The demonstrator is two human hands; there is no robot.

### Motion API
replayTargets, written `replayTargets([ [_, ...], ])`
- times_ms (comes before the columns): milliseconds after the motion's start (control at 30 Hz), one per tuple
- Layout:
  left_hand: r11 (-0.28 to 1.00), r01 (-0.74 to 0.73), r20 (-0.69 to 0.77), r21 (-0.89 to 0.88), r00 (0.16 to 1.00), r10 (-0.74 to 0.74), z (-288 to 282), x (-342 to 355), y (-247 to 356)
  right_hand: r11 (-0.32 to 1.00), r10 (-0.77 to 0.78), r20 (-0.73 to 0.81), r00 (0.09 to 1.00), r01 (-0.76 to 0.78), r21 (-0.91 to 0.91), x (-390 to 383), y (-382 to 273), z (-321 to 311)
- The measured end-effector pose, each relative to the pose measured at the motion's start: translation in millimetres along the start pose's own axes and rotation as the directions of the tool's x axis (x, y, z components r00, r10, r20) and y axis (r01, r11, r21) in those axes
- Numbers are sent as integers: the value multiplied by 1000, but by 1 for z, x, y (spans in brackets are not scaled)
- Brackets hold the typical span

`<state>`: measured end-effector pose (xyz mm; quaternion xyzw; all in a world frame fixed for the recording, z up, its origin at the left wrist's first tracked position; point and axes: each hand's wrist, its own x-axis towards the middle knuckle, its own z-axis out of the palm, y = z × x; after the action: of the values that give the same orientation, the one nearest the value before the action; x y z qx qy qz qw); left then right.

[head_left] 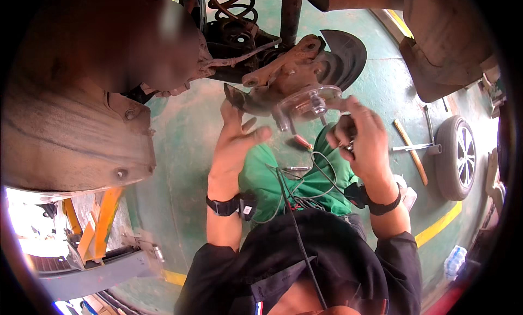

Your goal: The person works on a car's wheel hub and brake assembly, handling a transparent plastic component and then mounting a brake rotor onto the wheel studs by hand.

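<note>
A wheel hub point(298, 105) with a shiny flange and a central stud faces me below the rusty steering knuckle point(289, 75). Behind it curves a black dust shield point(353, 58). On the hub's left, my left hand point(235, 138) is raised with its fingers apart, the fingertips up against a dark metal piece point(234, 95); it grips nothing. My right hand point(364, 134) is at the hub's right side, index finger reaching to the flange edge. Its other fingers curl around a small shiny metal piece, mostly hidden.
A red-handled tool point(303, 142), a metal rod-shaped tool point(297, 168) and cables point(305, 198) are near my green-trousered legs. At right, a wheel point(455, 158) stands beside a wrench point(417, 147) and a wooden stick point(411, 153). Rusty body panels point(81, 135) and a coil spring point(235, 7) surround the hub.
</note>
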<state>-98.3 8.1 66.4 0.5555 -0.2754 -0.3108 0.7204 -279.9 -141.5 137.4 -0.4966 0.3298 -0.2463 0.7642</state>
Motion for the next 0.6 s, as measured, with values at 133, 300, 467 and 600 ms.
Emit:
replayTargets([
  [133, 1000, -23, -26, 10, 999, 23, 10, 5, -7, 997, 62, 106, 992, -56, -53, -4, -8, 12],
  [300, 995, 2, 12, 100, 1000, -3, -1, -2, 1, 973, -225, -49, 973, 227, 38, -5, -13, -11],
  [467, 1000, 21, -32, -13, 999, -21, 18, 5, 4, 976, -191, 164, 968, 205, -71, -11, -6, 0],
  [600, 987, -35, 18, 159, 999, 33, -3, -3, -2, 971, -241, 61, 969, 240, 18, -11, -13, -15],
])
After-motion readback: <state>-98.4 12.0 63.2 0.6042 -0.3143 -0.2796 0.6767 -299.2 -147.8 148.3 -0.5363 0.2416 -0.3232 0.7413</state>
